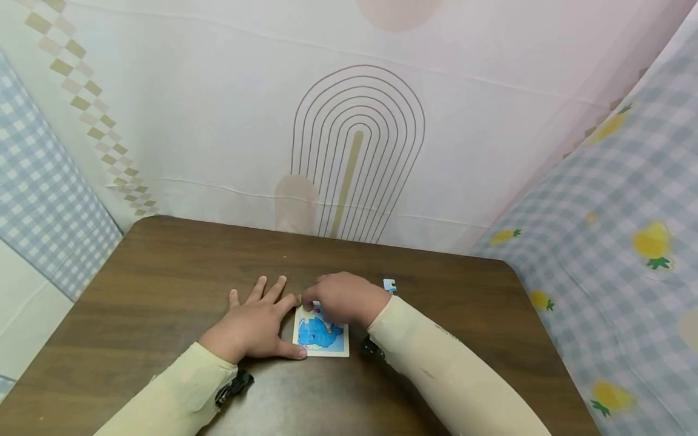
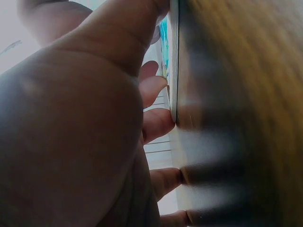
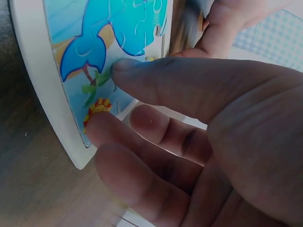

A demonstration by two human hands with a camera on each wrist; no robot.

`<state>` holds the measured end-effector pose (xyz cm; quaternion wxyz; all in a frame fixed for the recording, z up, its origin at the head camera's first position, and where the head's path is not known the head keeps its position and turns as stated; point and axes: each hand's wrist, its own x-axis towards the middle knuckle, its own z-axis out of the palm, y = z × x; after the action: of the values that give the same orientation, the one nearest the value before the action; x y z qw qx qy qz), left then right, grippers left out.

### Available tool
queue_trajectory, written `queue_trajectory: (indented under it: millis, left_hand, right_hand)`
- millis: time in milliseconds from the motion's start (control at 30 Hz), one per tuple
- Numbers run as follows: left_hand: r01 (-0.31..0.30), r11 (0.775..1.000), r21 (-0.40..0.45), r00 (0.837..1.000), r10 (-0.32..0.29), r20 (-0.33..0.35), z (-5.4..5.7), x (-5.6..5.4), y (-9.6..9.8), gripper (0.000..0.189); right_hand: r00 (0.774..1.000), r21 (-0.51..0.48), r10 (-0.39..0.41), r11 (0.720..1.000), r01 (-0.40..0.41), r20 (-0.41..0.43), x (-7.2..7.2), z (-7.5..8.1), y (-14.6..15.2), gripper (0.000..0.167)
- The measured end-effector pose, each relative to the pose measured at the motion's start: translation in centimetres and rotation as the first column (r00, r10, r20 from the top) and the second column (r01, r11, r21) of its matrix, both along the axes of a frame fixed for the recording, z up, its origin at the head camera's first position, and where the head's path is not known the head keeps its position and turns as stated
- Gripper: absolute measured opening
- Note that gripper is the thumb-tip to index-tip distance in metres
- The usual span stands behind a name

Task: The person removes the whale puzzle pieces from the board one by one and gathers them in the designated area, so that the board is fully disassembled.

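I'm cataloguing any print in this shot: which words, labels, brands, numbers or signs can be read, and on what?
None can be read.
Right sleeve: a short row of tiny dark marks, perhaps lettering, too small to read.
Puzzle: pictures only, no lettering that I can see.

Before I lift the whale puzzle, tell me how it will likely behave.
The whale puzzle looks thin and flat, so it probably won't roll or tip. Its straight pale rim suggests stiffness. Seams show between its pieces, so some might slip out if it is tilted.
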<state>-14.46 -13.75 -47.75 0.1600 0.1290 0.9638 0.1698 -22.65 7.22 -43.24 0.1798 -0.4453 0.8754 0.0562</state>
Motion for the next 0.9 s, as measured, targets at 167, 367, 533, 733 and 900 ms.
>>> queue_trajectory:
  millis: [167, 367, 533, 733, 900]
  left_hand:
    - [0.001, 1.000, 0.002, 1.000, -0.001, 0.002, 0.0, -0.1, 0.1, 0.114]
    - [-0.006, 1.000, -0.009, 1.000, 0.006, 0.006, -0.2, -0.2, 0.1, 0.114]
    - [-0.010, 1.000, -0.004, 1.000, 0.010, 0.005, -0.2, -0.1, 0.0, 0.113]
    - [-0.016, 1.000, -0.007, 1.000, 0.016, 0.005, -0.1, 0.1, 0.0, 0.113]
    - [-0.010, 1.000, -0.012, 1.000, 0.010, -0.001, -0.2, 0.0, 0.1, 0.116]
  right_hand:
    - [1.000, 0.000, -0.017, 1.000, 0.017, 0.017, -0.1, 0.1, -0.1, 0.032]
    - [0.999, -0.038, -0.036, 0.999, 0.036, 0.001, 0.3, -0.1, 0.3, 0.033]
    - [0.999, -0.082, -0.035, 0.996, 0.032, -0.041, 0.8, -0.8, 1.2, 0.029]
    - [0.985, -0.122, 0.077, 0.988, -0.096, -0.152, 1.4, -1.5, 2.4, 0.028]
    - [0.984, -0.165, 0.093, 0.979, -0.118, -0.153, 1.6, -1.7, 3.5, 0.036]
